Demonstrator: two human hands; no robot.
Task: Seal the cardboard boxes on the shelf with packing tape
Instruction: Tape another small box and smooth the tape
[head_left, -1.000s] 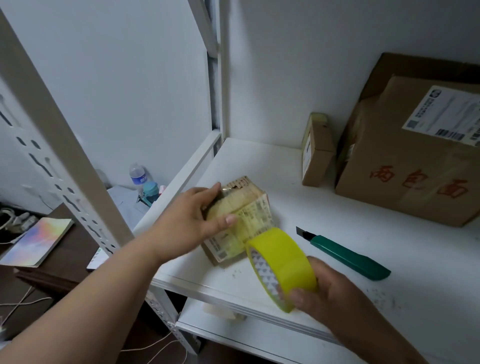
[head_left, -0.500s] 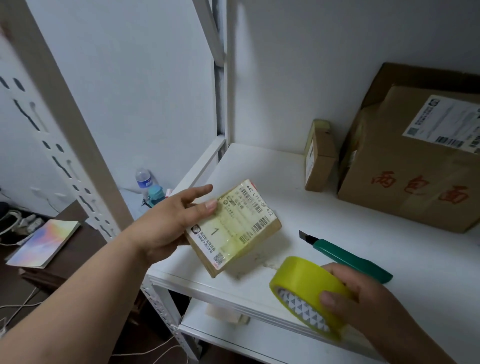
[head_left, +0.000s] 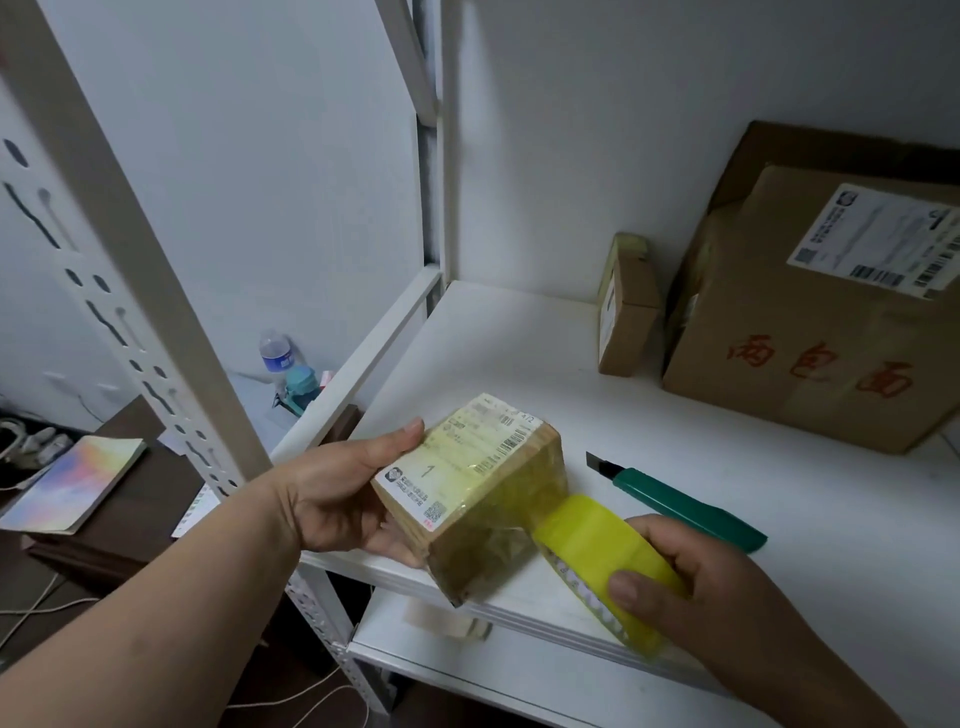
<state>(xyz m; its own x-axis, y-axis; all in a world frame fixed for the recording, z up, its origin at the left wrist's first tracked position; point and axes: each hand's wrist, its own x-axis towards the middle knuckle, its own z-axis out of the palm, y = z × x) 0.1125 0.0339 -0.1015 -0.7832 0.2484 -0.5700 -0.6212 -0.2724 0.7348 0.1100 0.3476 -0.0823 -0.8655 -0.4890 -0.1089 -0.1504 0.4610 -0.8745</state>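
Note:
My left hand (head_left: 337, 493) grips a small cardboard box (head_left: 467, 483) with a shipping label on top, lifted above the front edge of the white shelf (head_left: 509, 353). My right hand (head_left: 727, 608) grips a yellow roll of packing tape (head_left: 608, 561), thumb over its outer face. A stretch of yellow tape runs from the roll onto the near end of the small box. A thin brown box (head_left: 626, 306) stands on edge at the back. To its right sits a large brown box (head_left: 821, 322) with red characters and a white label.
A green utility knife (head_left: 685, 509) with its blade out lies on the shelf just behind my right hand. White shelf uprights (head_left: 119, 249) rise at the left. Below left are a desk with a colourful booklet (head_left: 78, 488), a water bottle (head_left: 275, 353) and cables.
My left hand has turned the small box and tilted its end toward the roll. My right hand has brought the roll up to the box, and tape now spans between them.

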